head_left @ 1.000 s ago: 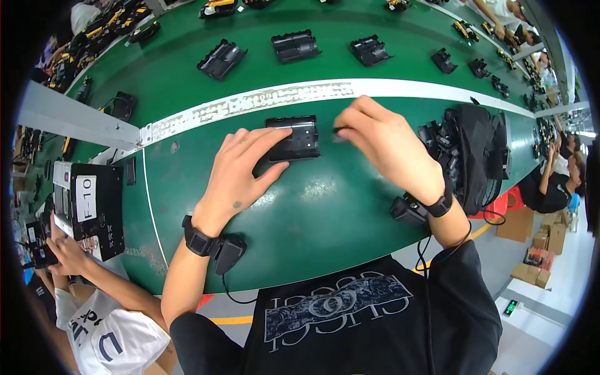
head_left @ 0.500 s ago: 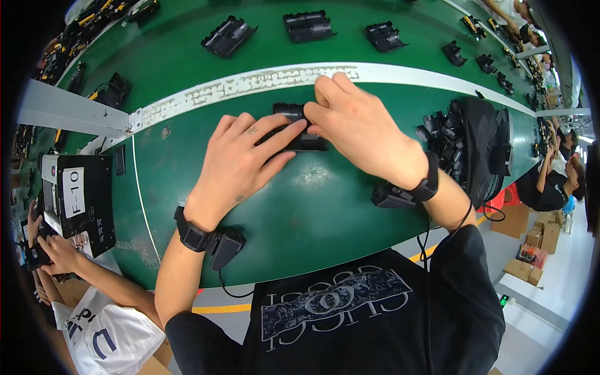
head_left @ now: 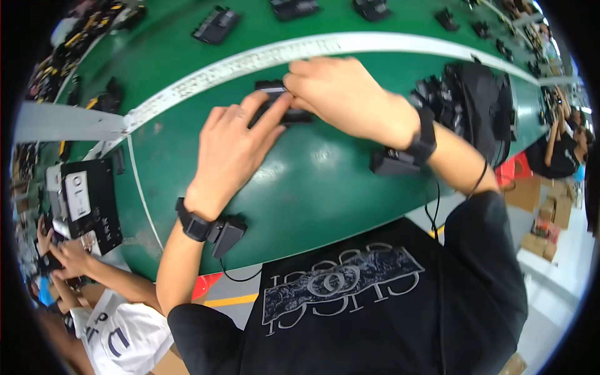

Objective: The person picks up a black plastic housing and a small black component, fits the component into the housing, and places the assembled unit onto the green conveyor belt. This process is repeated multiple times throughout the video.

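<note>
A black plastic housing point(head_left: 301, 117) with a ribbed, trough-like shape lies on the green table point(head_left: 312, 200), partly covered by my fingers. My left hand point(head_left: 232, 147) holds it from the left, index finger and thumb reaching across its surface. From the right, my right hand point(head_left: 350, 97) is closed in a pinch at the housing's upper right side, close to the left fingertips. Whatever sits between the right fingertips is hidden and smeared by motion. Each wrist wears a black strap with a small black device, and a cable runs from each.
Beyond the white rail point(head_left: 250, 59), black housings point(head_left: 215, 25) stand in a row. At right, loose small black parts point(head_left: 431, 94) lie beside a black mesh bag point(head_left: 478, 112). A black box point(head_left: 97, 203) stands at left, near a co-worker's hands point(head_left: 74, 259). A grey post point(head_left: 69, 123) rises at left.
The whole view has shifted, so the table and rail appear higher. Both hands stay at the housing; my right hand has turned slightly, its pinch still at the housing's upper right.
</note>
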`<state>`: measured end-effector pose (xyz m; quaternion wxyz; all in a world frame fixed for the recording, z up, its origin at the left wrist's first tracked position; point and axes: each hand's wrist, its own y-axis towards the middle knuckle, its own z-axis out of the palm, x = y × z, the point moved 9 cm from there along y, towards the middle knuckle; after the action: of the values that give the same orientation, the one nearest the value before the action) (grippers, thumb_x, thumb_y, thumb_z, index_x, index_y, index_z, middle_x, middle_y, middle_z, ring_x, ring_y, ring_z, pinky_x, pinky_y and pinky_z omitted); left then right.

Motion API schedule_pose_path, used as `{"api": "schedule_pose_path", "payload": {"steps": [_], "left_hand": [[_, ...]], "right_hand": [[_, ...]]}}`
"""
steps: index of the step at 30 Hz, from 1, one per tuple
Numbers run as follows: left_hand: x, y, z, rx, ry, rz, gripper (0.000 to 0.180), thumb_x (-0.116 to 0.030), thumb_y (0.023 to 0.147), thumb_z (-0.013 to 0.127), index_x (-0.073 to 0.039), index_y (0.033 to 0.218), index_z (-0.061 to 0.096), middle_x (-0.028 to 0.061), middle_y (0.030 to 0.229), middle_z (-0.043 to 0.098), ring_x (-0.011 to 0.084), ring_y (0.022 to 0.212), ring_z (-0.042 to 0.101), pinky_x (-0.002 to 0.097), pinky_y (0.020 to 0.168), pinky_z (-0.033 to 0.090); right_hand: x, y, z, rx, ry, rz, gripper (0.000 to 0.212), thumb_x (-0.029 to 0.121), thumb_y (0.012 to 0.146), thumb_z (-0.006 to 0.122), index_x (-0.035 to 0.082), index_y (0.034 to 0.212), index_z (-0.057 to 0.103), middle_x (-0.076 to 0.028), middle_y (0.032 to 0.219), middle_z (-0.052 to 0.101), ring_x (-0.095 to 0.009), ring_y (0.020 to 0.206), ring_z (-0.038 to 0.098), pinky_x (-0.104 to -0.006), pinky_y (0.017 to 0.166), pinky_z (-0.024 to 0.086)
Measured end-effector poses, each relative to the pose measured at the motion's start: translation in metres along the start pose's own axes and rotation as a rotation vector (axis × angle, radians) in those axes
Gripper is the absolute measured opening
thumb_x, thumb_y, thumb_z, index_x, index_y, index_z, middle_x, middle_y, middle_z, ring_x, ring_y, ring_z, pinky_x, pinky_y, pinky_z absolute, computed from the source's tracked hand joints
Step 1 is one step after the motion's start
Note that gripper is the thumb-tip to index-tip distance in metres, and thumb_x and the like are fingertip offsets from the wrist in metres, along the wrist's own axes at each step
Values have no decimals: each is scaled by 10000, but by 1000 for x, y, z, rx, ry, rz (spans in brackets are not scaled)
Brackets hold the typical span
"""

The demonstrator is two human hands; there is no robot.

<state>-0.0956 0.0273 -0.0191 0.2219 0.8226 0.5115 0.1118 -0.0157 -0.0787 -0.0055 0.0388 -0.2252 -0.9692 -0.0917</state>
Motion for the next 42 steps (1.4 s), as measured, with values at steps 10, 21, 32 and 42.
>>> {"api": "schedule_pose_path", "payload": {"steps": [10,21,32,42], "left_hand": [[139,8,10,-268,10,-399,547,-235,998,720,-100,1505,567,158,1330,663,396,1103,708,524,903,601],[305,-49,-9,542,996,-668,289,-296,944,698,-118,1162,763,78,1229,717,323,1202,662,624,994,483],[84,43,-38,202,162,-434,364,-394,962,753,-70,800,721,131,913,698,356,924,683,488,798,540],[0,42,-7,528,-349,-409,237,-282,938,778,-75,1046,738,134,1148,713,359,1047,678,442,864,545]], "right_hand": [[-53,-145,-35,8,-18,444,299,139,929,799,77,1198,685,-138,1116,647,-390,983,701,-450,798,568],[-68,-147,-33,-59,175,527,232,91,915,786,76,1115,669,-112,995,644,-344,886,704,-438,757,558],[-61,-112,-30,30,221,299,105,125,979,705,92,1070,664,-114,984,625,-365,889,678,-454,762,550],[-51,-97,-11,-18,156,263,159,148,971,733,62,1073,646,-118,973,636,-358,870,679,-472,749,548]]}}
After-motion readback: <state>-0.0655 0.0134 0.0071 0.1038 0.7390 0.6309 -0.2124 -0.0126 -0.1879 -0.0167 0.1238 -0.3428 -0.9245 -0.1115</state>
